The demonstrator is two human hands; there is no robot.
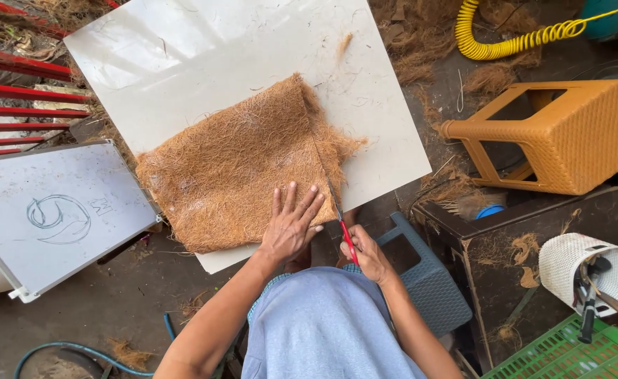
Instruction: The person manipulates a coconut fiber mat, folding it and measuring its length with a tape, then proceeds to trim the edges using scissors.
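My left hand [291, 224] lies open and flat, fingers spread, on the fibre mat [242, 165], while my right hand [366, 254] grips red scissors [342, 221] at its right edge.

The left hand [291, 226] presses flat on the coir mat [239, 165] lying across the white board [253, 63]. Just beside the mat's near corner, the right hand [366, 254] grips red-handled scissors [342, 223] (blades at its edge).
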